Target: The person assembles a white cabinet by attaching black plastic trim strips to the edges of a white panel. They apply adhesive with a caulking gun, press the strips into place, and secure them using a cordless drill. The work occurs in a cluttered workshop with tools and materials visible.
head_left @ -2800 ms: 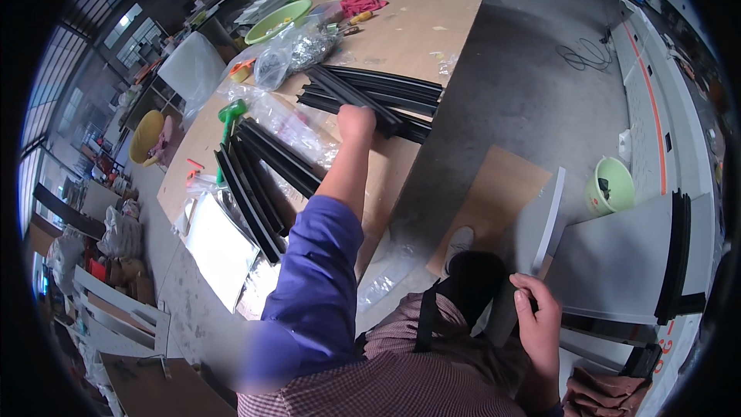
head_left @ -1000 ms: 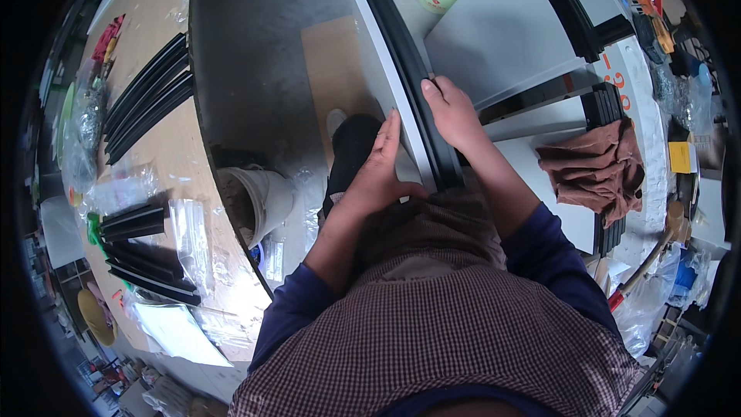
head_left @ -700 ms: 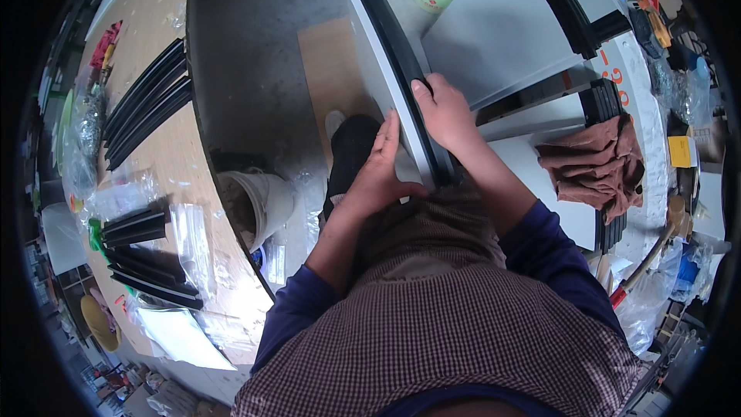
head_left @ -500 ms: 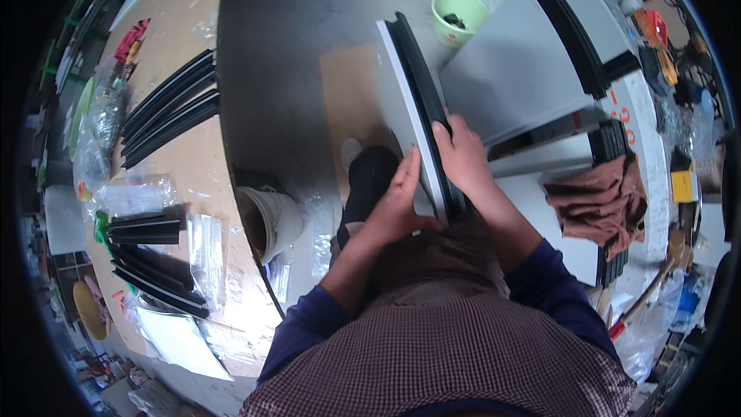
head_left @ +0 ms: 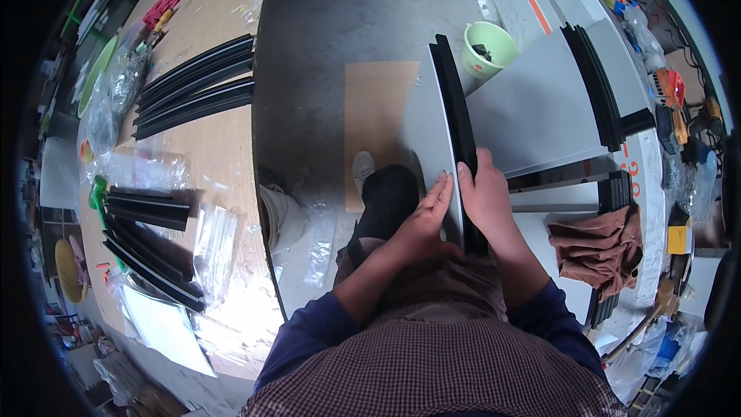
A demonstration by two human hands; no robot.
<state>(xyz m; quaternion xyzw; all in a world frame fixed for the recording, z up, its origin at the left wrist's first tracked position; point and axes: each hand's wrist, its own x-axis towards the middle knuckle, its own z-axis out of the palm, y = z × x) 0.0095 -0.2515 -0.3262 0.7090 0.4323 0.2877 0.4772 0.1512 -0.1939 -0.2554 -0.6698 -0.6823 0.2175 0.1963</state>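
A flat light-grey panel [head_left: 429,120] stands on edge in front of me, its lower end close against my apron. Along its right-hand edge runs a long black profile strip [head_left: 457,100], ridged and slightly longer than the panel at the far end. My left hand [head_left: 423,225] holds the panel's left face, fingers stretched along it near the edge, thumb low by my lap. My right hand [head_left: 485,191] is wrapped round the strip from the right, its thumb pressing on top. The fingertips on the far side of the strip are hidden.
Black strips [head_left: 202,69] lie on the left wooden table [head_left: 231,0], with shorter ones [head_left: 150,208] and clear plastic sleeves [head_left: 214,243] nearer. At right are more grey panels [head_left: 532,100], black strips [head_left: 594,85] and a brown cloth [head_left: 598,247]. A green bucket [head_left: 488,50] stands beyond.
My view has shifted, so the surroundings appear further right. The white edge band that showed beside the strip is now narrower. Both hands keep their places on the panel and strip.
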